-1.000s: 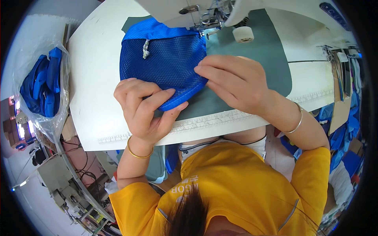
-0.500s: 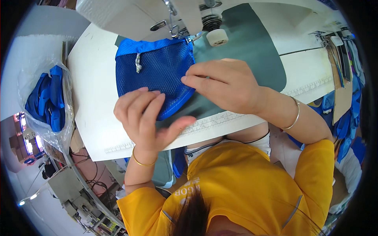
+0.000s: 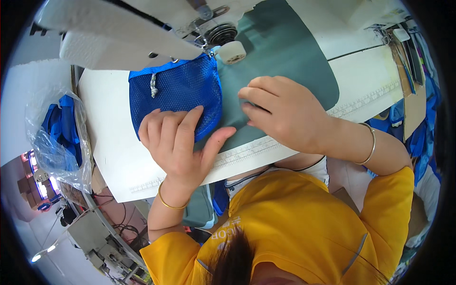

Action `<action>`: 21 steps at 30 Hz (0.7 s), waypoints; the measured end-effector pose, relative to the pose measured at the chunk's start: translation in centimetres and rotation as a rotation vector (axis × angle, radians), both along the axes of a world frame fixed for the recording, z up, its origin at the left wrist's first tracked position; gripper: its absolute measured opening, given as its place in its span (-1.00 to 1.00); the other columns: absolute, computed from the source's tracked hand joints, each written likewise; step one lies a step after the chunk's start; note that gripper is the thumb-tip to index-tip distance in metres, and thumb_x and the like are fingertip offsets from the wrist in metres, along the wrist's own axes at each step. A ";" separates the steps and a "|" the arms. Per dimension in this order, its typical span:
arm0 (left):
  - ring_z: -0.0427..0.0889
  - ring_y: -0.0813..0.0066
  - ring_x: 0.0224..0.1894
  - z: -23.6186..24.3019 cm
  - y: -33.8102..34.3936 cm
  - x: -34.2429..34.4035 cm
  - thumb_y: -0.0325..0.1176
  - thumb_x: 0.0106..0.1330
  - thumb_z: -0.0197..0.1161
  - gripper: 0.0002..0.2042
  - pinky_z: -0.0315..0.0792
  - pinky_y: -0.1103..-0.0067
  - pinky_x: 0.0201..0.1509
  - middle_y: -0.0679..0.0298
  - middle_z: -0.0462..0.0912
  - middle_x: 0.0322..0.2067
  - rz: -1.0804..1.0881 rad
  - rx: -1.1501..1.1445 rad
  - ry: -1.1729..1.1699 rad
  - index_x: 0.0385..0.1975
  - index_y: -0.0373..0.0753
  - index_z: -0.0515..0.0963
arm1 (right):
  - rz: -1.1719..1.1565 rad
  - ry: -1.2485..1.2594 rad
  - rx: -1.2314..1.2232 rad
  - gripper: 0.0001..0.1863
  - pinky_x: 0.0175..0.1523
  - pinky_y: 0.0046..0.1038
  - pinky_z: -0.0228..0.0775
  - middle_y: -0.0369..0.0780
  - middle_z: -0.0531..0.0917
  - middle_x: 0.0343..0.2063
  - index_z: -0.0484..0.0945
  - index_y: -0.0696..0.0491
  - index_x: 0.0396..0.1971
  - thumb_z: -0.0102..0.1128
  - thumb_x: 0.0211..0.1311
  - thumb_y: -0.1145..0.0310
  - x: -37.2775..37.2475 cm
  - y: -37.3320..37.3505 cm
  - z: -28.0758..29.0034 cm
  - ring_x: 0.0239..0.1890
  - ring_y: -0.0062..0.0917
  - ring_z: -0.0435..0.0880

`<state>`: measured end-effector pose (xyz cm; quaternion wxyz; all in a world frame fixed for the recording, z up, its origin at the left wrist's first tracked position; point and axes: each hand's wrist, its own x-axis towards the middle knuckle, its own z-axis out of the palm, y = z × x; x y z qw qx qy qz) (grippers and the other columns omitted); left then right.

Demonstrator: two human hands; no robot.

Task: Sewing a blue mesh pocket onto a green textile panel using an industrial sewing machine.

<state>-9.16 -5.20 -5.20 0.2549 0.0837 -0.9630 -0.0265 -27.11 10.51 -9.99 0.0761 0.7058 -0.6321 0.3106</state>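
- A person in a yellow shirt (image 3: 304, 223) bends over a white desk (image 3: 109, 142), seen from above, at a white sewing machine (image 3: 128, 33) across the top of the frame.
- The left hand (image 3: 183, 142), left of centre, lies flat with fingers spread and slightly apart, pressing the lower edge of a blue mesh pouch (image 3: 175, 92); it grips nothing.
- The pouch sits at upper centre-left, its top edge tucked under the machine head, partly on a grey-green mat (image 3: 289, 61).
- The right hand (image 3: 285, 114), right of centre, rests on the mat just beside the pouch, fingers curled together; whether it pinches anything cannot be told.
- A clear plastic bag of blue fabric (image 3: 59, 133) hangs at the left edge.
- A gold bangle (image 3: 168, 204) circles the left wrist.
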 end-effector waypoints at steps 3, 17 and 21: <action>0.53 0.23 -0.22 -0.1 0.0 -0.4 -0.28 0.04 0.61 -0.67 0.34 0.28 0.14 0.26 0.62 -0.37 0.009 -0.024 0.032 -0.24 -0.25 0.68 | 0.027 -0.021 0.041 -0.64 -0.02 -0.29 0.54 -0.16 0.62 -0.05 0.65 0.22 -0.20 0.44 -0.06 0.44 0.0 0.8 -0.5 0.02 -0.31 0.60; 0.45 0.29 -0.23 -1.2 0.1 -0.3 -0.47 -0.03 0.52 -0.69 0.33 0.27 0.04 0.32 0.52 -0.34 -0.085 -0.027 0.107 -0.23 -0.16 0.69 | -0.015 -0.006 -0.064 -0.74 0.00 -0.31 0.55 -0.15 0.67 -0.12 0.67 0.24 -0.27 0.39 0.00 0.47 0.4 0.8 -1.2 -0.03 -0.32 0.62; 0.50 0.28 -0.18 -1.1 0.4 -0.5 -0.47 -0.03 0.51 -0.70 0.33 0.29 0.05 0.31 0.52 -0.31 -0.093 -0.021 0.076 -0.24 -0.15 0.69 | 0.005 0.031 -0.039 -0.75 0.01 -0.31 0.55 -0.15 0.67 -0.12 0.68 0.25 -0.28 0.37 0.02 0.45 0.2 0.9 -1.0 -0.01 -0.31 0.62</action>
